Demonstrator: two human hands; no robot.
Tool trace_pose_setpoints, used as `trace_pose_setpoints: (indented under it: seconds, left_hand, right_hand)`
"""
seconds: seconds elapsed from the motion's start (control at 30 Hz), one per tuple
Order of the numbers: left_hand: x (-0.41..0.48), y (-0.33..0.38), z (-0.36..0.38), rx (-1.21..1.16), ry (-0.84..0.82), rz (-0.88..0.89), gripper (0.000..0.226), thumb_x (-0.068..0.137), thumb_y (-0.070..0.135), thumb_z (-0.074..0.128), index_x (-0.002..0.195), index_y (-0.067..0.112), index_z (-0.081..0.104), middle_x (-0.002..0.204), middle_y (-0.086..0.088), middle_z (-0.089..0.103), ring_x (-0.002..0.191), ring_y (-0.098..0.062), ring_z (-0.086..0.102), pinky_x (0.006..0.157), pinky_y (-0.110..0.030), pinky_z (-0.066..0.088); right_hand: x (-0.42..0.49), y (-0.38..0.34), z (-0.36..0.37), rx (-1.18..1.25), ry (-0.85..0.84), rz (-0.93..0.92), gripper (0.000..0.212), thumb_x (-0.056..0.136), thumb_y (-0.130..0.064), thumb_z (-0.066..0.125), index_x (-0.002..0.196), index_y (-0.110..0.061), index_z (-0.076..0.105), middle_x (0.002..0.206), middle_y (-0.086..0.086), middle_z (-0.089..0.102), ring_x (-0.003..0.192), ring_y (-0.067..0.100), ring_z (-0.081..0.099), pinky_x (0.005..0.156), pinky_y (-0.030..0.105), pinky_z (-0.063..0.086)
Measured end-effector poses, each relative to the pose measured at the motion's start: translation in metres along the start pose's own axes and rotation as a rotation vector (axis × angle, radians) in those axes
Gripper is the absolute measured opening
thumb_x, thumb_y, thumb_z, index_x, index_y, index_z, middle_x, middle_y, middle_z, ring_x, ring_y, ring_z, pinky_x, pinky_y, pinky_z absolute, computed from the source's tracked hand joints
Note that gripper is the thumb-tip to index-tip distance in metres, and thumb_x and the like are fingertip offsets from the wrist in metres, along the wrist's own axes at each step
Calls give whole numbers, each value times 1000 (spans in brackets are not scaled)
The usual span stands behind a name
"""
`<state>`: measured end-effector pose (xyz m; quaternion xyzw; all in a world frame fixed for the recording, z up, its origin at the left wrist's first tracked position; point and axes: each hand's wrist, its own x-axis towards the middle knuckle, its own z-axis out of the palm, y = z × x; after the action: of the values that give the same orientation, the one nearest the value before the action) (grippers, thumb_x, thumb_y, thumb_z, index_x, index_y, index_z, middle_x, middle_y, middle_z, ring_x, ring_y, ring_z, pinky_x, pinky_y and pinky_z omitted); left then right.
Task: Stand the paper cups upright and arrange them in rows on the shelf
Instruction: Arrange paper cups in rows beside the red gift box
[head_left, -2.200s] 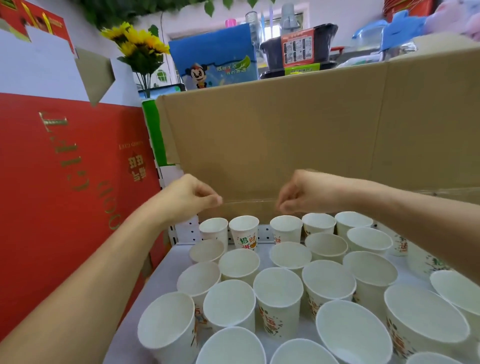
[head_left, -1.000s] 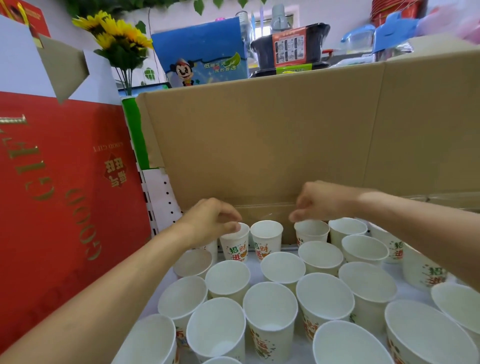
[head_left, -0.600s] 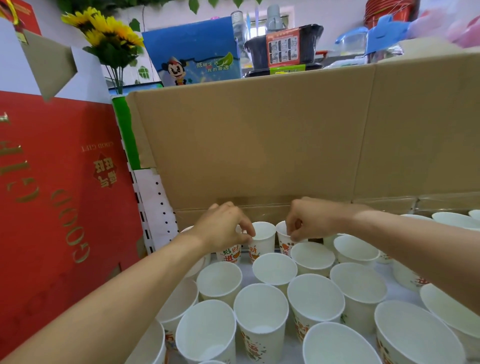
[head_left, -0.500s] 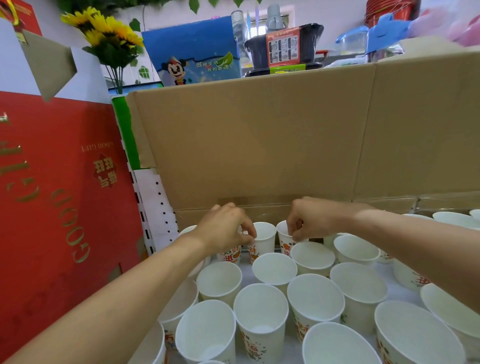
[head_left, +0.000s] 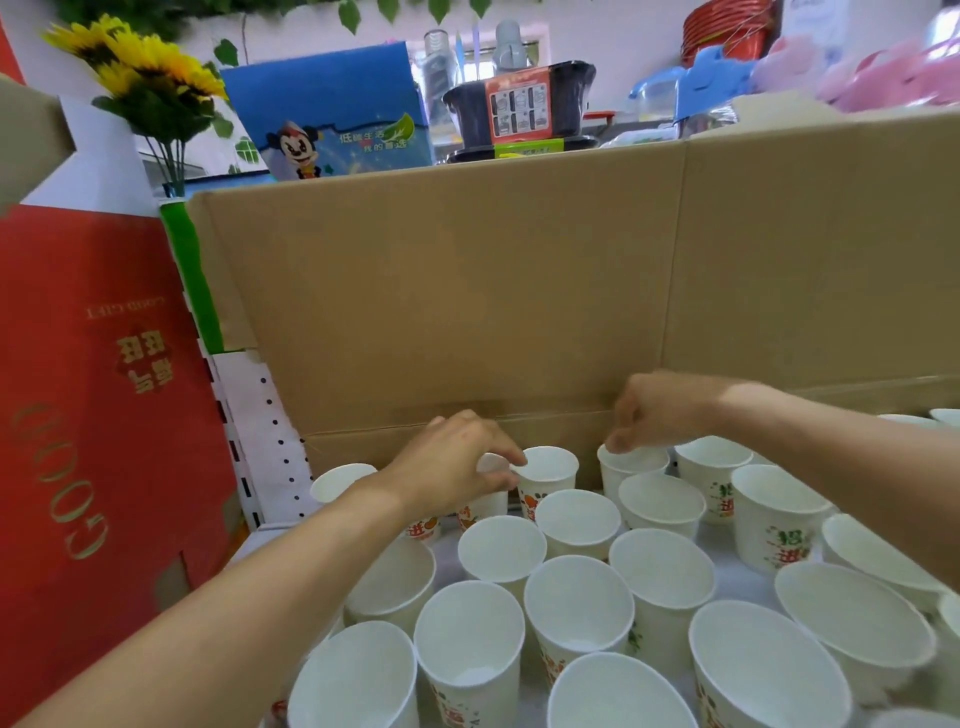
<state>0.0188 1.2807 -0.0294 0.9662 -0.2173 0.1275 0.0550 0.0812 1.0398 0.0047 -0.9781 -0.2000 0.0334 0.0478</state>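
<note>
While cups (head_left: 576, 597) stand upright all over shelf (head_left: 725, 550), step in hand looks like straightening back row along shelf's rear edge, against cardboard (head_left: 467, 312). Left hand (head_left: 457, 462) pinches rim of middle cup (head_left: 550, 467); right hand (head_left: 660, 410) pinches rim of neighbour cup (head_left: 634, 465). Next move likely: nudge both into line, gently, since light cups tip easily.

Left hand (head_left: 452, 462) and right hand (head_left: 660, 410) have dropped from mid-air onto rims of back-row paper cups (head_left: 551, 467).
</note>
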Motion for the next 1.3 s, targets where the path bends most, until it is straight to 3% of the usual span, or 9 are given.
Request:
trace_pose_setpoints:
  seconds: [0.2, 0.33, 0.57, 0.7, 0.9, 1.07, 1.17, 1.3]
  left_hand:
    - [8, 18, -1, -77, 43, 52, 22, 93, 37, 57, 108, 31, 72, 110, 17, 67, 106, -6, 49, 94, -35, 37]
    - [2, 37, -3, -385, 25, 60, 19, 92, 34, 60, 91, 24, 77, 79, 29, 66, 89, -8, 58, 75, -23, 46]
    - [4, 48, 2, -450, -162, 28, 19, 90, 44, 58, 101, 39, 72, 99, 22, 69, 90, -3, 60, 76, -33, 51]
    - [2, 50, 3, -459, -185, 31, 16, 92, 37, 60, 100, 38, 74, 87, 25, 68, 72, 4, 54, 66, -21, 42]
    - [-5, 41, -15, -471, -99, 6, 18, 94, 30, 59, 101, 33, 74, 97, 26, 70, 90, 2, 61, 86, -28, 49]
    - [-43, 14, -54, -478, 35, -120, 18, 92, 35, 60, 106, 35, 71, 100, 21, 71, 92, 4, 63, 84, -22, 50]
    - [-76, -11, -74, -517, 79, -241, 21, 90, 40, 60, 108, 36, 70, 104, 23, 70, 99, 7, 62, 91, -24, 48]
    - [-118, -37, -81, -401, 22, -405, 20, 89, 42, 61, 105, 36, 71, 99, 25, 69, 94, 10, 62, 86, -17, 47]
  right_hand:
    - [-4, -1, 6, 65, -79, -18, 39, 76, -51, 70, 100, -21, 74, 101, -3, 71, 93, 18, 67, 88, 39, 54]
    - [-1, -2, 15, 74, -24, -16, 37, 75, -51, 71, 80, -14, 72, 78, 2, 70, 69, 19, 63, 60, 27, 46]
    - [1, 2, 18, 84, 26, 24, 46, 83, -54, 60, 65, -12, 62, 65, 6, 64, 58, 22, 54, 56, 28, 41]
    - [-3, 3, 16, 83, -9, 33, 44, 80, -52, 66, 59, -15, 55, 59, -2, 54, 55, 18, 48, 54, 28, 36]
    - [-2, -3, 23, 48, 28, 27, 39, 82, -50, 64, 73, -13, 65, 72, 1, 66, 68, 22, 60, 59, 28, 42]
    - [-12, -15, 7, -10, 117, -62, 31, 87, -51, 58, 91, -23, 71, 89, -2, 70, 83, 20, 66, 72, 33, 53]
    - [-20, -48, 0, 50, 169, -191, 22, 88, -48, 58, 89, -29, 68, 92, -9, 69, 83, 14, 62, 76, 33, 53]
    - [-35, -109, 6, 215, 14, -503, 18, 89, -40, 61, 100, -32, 73, 93, -18, 71, 85, 5, 64, 79, 35, 55]
